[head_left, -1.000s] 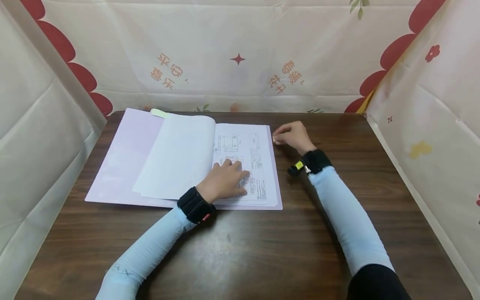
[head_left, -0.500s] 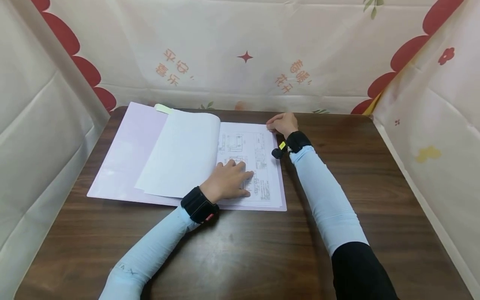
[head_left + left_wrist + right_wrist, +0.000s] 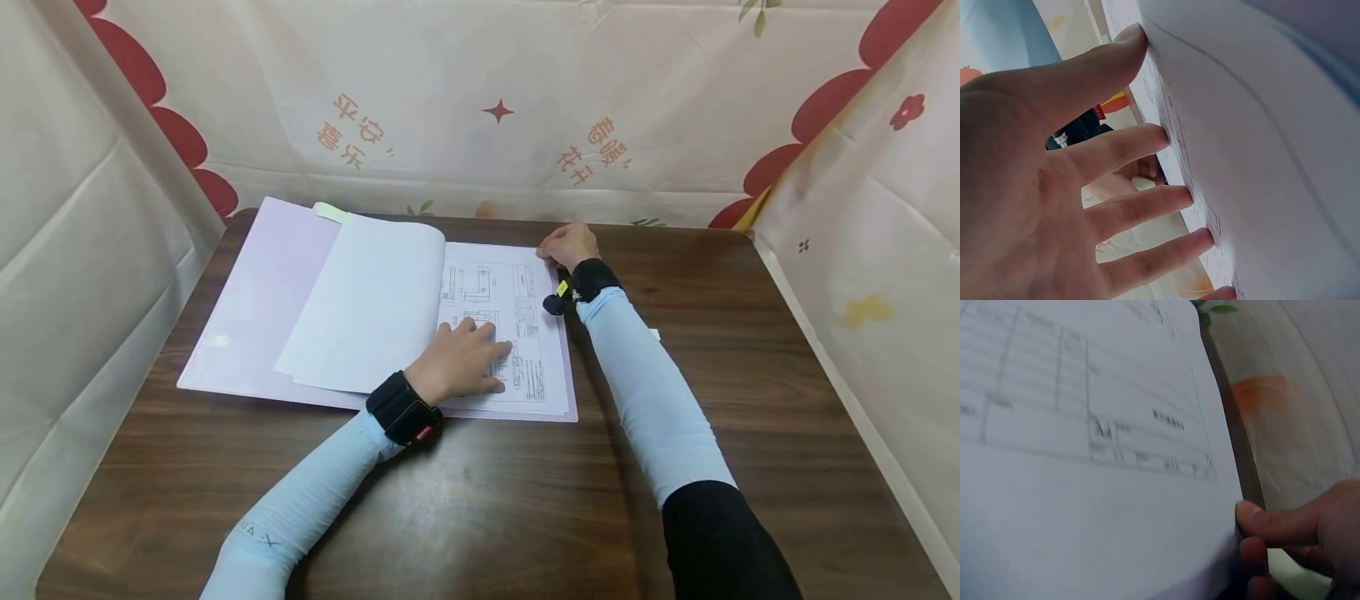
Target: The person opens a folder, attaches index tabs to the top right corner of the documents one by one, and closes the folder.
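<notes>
An open lilac folder (image 3: 255, 308) lies on the table with white sheets in it. My left hand (image 3: 459, 362) rests spread on the drawing page (image 3: 532, 350), fingertips touching the paper in the left wrist view. At that page's far right corner, my right hand (image 3: 572, 246) pinches the edge, thumb (image 3: 1272, 522) on the near face and fingers curled behind. A pale green sticky tab (image 3: 1294, 572) shows between the thumb and fingers, partly hidden by them. Another pale green tab (image 3: 330, 212) sticks out from the turned-over sheets (image 3: 367, 300) on the left.
The brown wooden table (image 3: 480, 500) runs back to a patterned cloth (image 3: 442, 50), with more cloth at both sides. A small white scrap (image 3: 656, 334) shows beside the right sleeve (image 3: 652, 392). Black straps sit round both wrists.
My right hand has moved from beside the folder to the page's far right corner. A white scrap now shows beside the right sleeve. My left hand stays on the page.
</notes>
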A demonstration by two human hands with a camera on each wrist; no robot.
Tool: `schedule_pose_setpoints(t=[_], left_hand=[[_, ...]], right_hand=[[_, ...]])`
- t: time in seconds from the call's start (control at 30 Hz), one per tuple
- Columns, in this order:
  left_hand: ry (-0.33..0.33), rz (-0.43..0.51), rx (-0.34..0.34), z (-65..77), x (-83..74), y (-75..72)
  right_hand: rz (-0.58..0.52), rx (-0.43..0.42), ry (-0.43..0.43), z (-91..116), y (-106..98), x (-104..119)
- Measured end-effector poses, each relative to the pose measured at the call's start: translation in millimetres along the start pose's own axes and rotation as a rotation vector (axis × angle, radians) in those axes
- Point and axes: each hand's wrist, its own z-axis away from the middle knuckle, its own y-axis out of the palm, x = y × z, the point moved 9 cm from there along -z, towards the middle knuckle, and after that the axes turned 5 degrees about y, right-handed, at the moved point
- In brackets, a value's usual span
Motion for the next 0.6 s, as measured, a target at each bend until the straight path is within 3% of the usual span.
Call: schedule_pose_setpoints(t=[0.3, 0.43, 0.6], left_hand=[[0.008, 0.012, 0.010, -1.7, -1.6, 7.1], [0.004, -0.011, -0.003, -1.9, -1.7, 6.4], [-0.012, -0.018, -0.012, -0.2, -0.1, 3.2]], right_hand=[[0.381, -0.006, 0.085, -11, -13, -9], [0.599, -0.072, 0.067, 0, -21, 2], [0.664, -0.094, 0.079, 6, -19, 19]])
